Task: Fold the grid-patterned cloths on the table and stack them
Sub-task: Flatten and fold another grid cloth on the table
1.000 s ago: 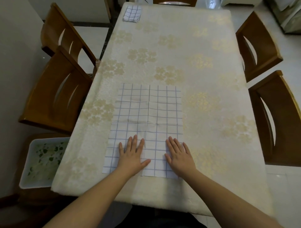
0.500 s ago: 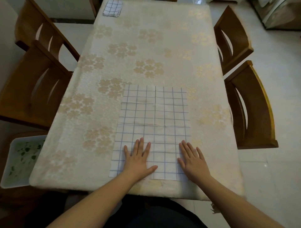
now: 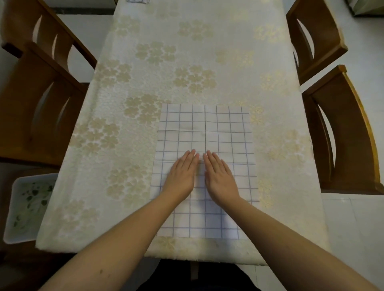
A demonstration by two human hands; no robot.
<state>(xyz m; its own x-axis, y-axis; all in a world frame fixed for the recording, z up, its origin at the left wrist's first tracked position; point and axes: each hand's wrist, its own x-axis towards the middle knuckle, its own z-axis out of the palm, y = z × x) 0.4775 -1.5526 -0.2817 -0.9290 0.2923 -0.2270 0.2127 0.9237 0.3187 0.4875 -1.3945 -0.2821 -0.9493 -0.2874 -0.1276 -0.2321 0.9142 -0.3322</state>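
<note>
The table (image 3: 187, 62) runs lengthwise away from me and carries a cream tablecloth (image 3: 116, 155) with pale gold flower clusters. The cloth cover hangs over the near edge and both long sides. The floor around it is light tile.

The grid-patterned cloth (image 3: 207, 128) lies flat and unfolded on the near half of the table, right of centre. Its near edge sits just inside the table's near edge; its right edge lies close to the table's right side. Faint crease lines cross it. A second grid-patterned cloth (image 3: 137, 1) shows only as a sliver at the far edge, left of centre, cut by the frame.

My left hand (image 3: 181, 173) and right hand (image 3: 221, 175) rest palm-down on the middle of the flat cloth, side by side, fingertips nearly meeting. Each grip is wide: fingers straight and together, holding nothing.

Open tablecloth extends left of the flat cloth and over the whole far half of the table. Two wooden chairs (image 3: 41, 99) stand close along the left side, and two more wooden chairs (image 3: 342, 133) along the right. A white bin (image 3: 27, 207) with green specks inside sits on the floor by the near left corner.
</note>
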